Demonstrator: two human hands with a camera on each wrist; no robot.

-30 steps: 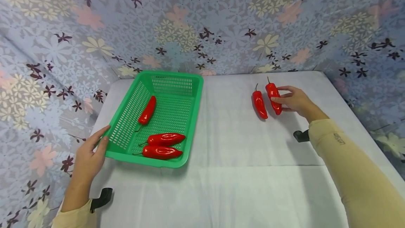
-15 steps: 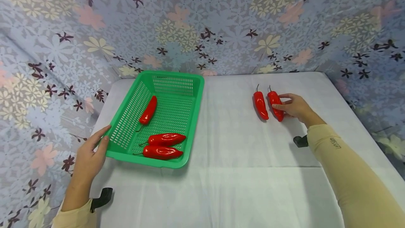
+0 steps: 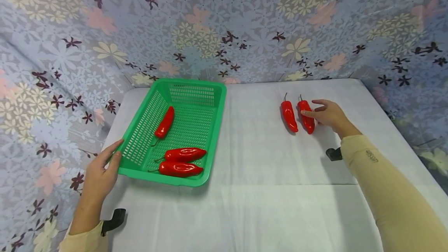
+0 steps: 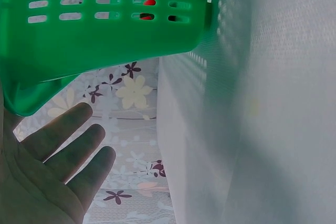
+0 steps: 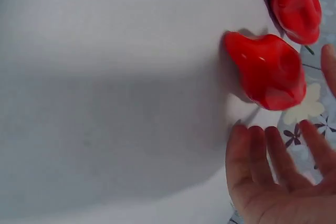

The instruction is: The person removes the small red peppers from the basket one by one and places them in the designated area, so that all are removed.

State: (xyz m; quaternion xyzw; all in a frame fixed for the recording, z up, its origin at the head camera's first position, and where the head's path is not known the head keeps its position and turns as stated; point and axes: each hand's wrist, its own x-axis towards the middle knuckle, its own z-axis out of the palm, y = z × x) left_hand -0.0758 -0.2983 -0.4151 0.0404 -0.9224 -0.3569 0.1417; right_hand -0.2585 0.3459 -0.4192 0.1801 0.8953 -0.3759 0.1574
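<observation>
In the head view my left hand point(image 3: 101, 172) holds the front left corner of a green plastic basket point(image 3: 217, 127), thumb at the rim. The left wrist view shows three of its fingers point(image 4: 94, 174) stretched out below the basket wall point(image 4: 105, 40). My right hand point(image 3: 330, 116) is beside a red pepper point(image 3: 307, 121) on the table, its thumb over the pepper. In the right wrist view its spread fingers point(image 5: 283, 166) stand apart from that pepper point(image 5: 270, 72). A second red pepper point(image 3: 289, 116) lies just left of it.
Inside the basket, one red pepper point(image 3: 164, 123) lies slantwise near the left wall. Two more, a rear pepper point(image 3: 185, 153) and a front pepper point(image 3: 180, 169), lie side by side near the front. A white cloth point(image 3: 262, 158) covers the table; flowered fabric point(image 3: 245, 22) hangs behind.
My right hand has moved the right-hand pepper slightly toward me, laid it beside the other one and loosened its fingers from it. The left hand and basket have stayed put.
</observation>
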